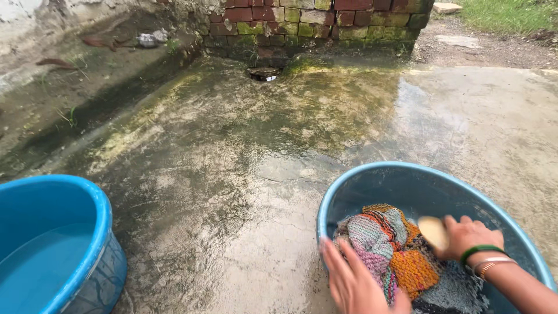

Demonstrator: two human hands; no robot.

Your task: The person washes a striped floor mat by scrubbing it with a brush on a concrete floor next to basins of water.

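Note:
A round blue basin (372,177) sits at the lower right and holds a wet, multicoloured knitted cloth (392,247). My right hand (468,235), with bangles on its wrist, presses a pale bar of soap (433,231) onto the cloth. My left hand (351,279) rests with spread fingers on the basin's near-left rim and against the cloth's edge.
A second blue tub (87,203) with water stands at the lower left. The concrete floor (244,174) is wet and stained green. At the back are a mossy brick wall (308,23), a drain hole (263,73), and a gutter (87,110) along the left.

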